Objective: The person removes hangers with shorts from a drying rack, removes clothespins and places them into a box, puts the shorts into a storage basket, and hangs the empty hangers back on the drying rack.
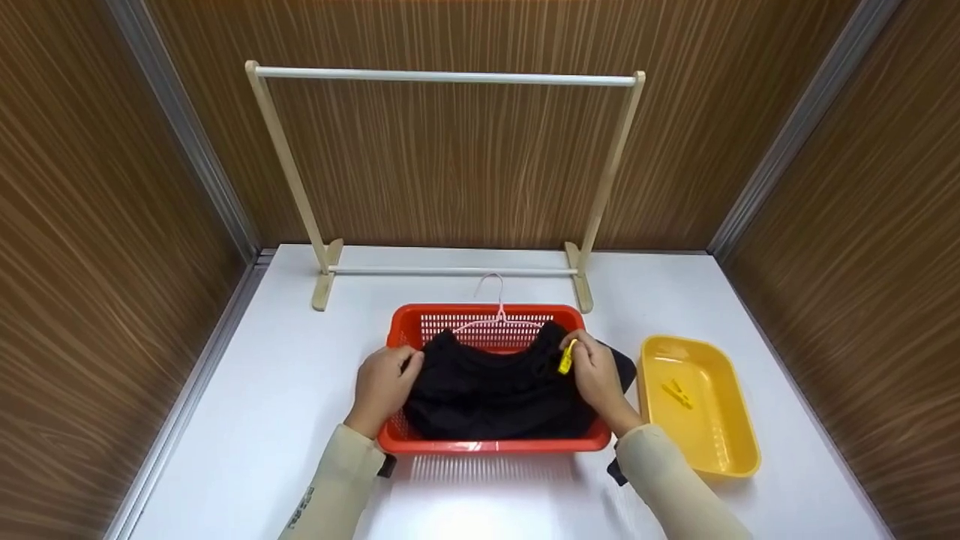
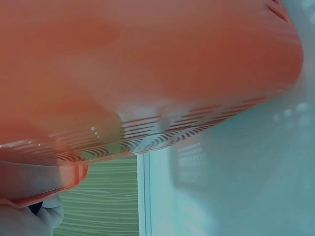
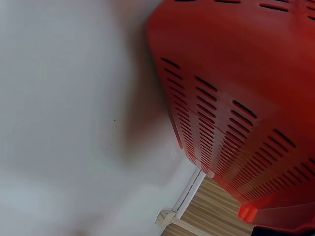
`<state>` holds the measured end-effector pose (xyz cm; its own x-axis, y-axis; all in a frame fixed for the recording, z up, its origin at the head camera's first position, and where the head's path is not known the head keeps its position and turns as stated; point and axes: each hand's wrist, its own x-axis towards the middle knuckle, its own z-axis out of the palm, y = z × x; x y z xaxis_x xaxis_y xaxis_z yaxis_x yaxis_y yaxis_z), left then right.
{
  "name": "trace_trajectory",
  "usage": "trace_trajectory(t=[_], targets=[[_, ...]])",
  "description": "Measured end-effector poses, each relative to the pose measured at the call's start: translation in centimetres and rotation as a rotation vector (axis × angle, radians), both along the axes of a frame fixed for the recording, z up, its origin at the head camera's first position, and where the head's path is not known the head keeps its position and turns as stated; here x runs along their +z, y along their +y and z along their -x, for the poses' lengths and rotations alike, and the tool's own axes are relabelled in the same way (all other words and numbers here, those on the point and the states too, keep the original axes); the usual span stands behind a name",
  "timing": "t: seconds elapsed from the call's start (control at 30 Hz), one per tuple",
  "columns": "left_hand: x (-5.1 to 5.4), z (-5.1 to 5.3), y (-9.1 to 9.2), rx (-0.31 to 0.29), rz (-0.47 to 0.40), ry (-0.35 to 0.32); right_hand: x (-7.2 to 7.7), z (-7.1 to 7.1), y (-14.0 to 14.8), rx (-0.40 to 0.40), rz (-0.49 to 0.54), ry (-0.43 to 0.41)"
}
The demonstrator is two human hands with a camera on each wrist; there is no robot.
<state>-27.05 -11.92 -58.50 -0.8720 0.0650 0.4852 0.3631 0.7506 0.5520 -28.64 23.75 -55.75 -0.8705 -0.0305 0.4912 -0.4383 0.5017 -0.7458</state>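
A black garment hangs on a pink hanger and lies across the red basket. My left hand pinches the garment's left edge at the basket's left rim. In the left wrist view a bit of black cloth shows between the fingers of that hand. My right hand holds a yellow clothespin over the garment's right shoulder. Whether the clothespin grips the cloth I cannot tell. The basket's slotted side fills much of the right wrist view, where the right hand is hidden.
Behind the basket stands a wooden rack with a white top bar and a low crossbar. At the right sits a yellow tray, with another yellow clothespin in it. Wood-grain panels enclose the white table.
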Motion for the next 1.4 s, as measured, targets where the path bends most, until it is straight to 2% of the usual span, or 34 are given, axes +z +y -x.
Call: trace_trajectory(t=[0.2,0.5,0.67,0.73,0.83,0.93,1.0,1.2,1.4], targets=[[0.10,-0.01,0.17,0.013,0.002,0.015,0.23,0.28,0.14,0.005,-0.008,0.001],[0.27,-0.20,0.26,0.000,-0.022,-0.020,-0.43,0.08,0.23,0.010,-0.005,-0.005],[0.23,-0.16,0.34,0.004,-0.009,0.013,-0.45,-0.01,0.30,-0.004,-0.018,-0.005],[0.23,-0.13,0.40,0.005,-0.004,0.015,-0.38,-0.07,0.24,-0.030,-0.052,0.031],[0.35,-0.16,0.43,0.004,-0.002,0.004,-0.33,-0.07,0.02,-0.050,-0.211,0.162],[0.50,-0.24,0.39,0.006,-0.010,-0.019,-0.35,0.01,-0.23,-0.034,-0.398,0.318],[0.55,-0.37,0.36,0.004,-0.014,-0.032,-0.50,0.01,-0.31,0.002,-0.446,0.377],[0.81,-0.22,0.34,0.005,0.002,-0.026,-0.26,0.06,-0.33,-0.005,-0.388,0.369],[0.60,-0.45,0.39,0.004,0.015,-0.014,-0.47,-0.23,-0.32,0.001,-0.385,0.340]])
